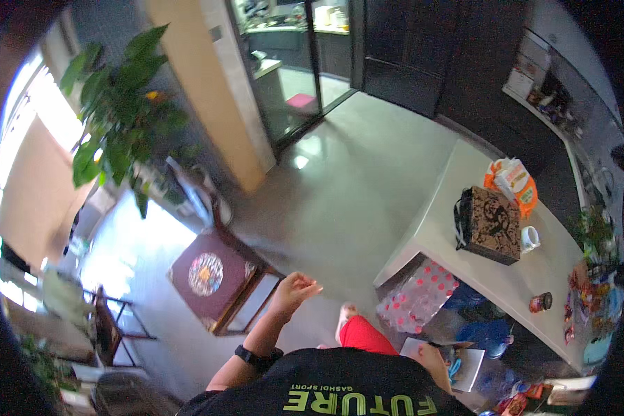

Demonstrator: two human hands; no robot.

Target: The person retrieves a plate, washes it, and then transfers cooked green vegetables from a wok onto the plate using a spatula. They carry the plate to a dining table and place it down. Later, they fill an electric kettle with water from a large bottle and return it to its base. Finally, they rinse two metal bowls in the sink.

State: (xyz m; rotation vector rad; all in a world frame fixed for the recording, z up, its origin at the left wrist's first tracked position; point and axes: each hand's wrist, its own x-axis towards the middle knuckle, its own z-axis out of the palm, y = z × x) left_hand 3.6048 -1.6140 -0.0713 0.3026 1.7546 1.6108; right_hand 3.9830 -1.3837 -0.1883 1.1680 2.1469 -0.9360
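Observation:
On the picture's left half, my left hand (295,294) is raised in front of my body with its fingers partly curled; whether it holds something small cannot be told. A dark watch is on that wrist. Down at my other side, my right hand (426,355) is at a white open box or tray (469,370), and its fingers are partly hidden. Blue-handled scissors (453,368) seem to lie in the box. Beyond my left hand stands a dark red cabinet or chest (216,281) with a round patterned inlay.
A pale counter (439,234) at the right bears a patterned box (491,223), an orange and white bag (515,182), a white mug (530,239) and a jar (541,302). Dotted plastic wrap (418,299) is below it. A leafy plant (119,114) rises at the left, near a glass door (291,78).

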